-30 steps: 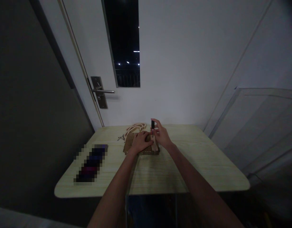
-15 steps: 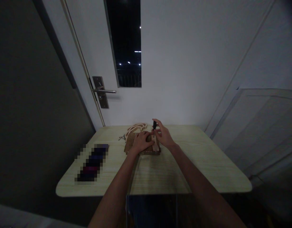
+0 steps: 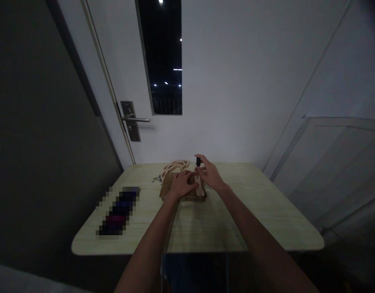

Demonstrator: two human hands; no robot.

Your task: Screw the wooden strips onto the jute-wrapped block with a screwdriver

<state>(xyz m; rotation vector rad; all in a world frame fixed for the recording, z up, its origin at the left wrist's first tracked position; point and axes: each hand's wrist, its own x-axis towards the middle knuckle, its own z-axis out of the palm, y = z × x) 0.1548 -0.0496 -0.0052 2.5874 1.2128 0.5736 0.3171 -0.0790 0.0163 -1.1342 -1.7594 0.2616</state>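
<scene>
My right hand (image 3: 209, 175) grips a small screwdriver (image 3: 199, 161) by its black handle, between the thumb and fingers. The tool stands upright over the far end of a pale wooden strip (image 3: 200, 190), its tip hidden by my fingers. Under the strip lies a flat brown block (image 3: 166, 186), which looks like cardboard. My left hand (image 3: 182, 185) lies on this block with fingers spread, the thumb and index tip touching the strip's left side.
Curved pale wooden pieces (image 3: 175, 165) lie behind the block, with several small metal pieces (image 3: 157, 178) to their left. A pixelated dark rectangle (image 3: 120, 211) is on the left of the table (image 3: 254, 219). A white door with a handle (image 3: 138, 120) rises behind.
The view has tilted up slightly, so everything sits a little lower in the picture. Both hands keep nearly the same places on the block and screwdriver.
</scene>
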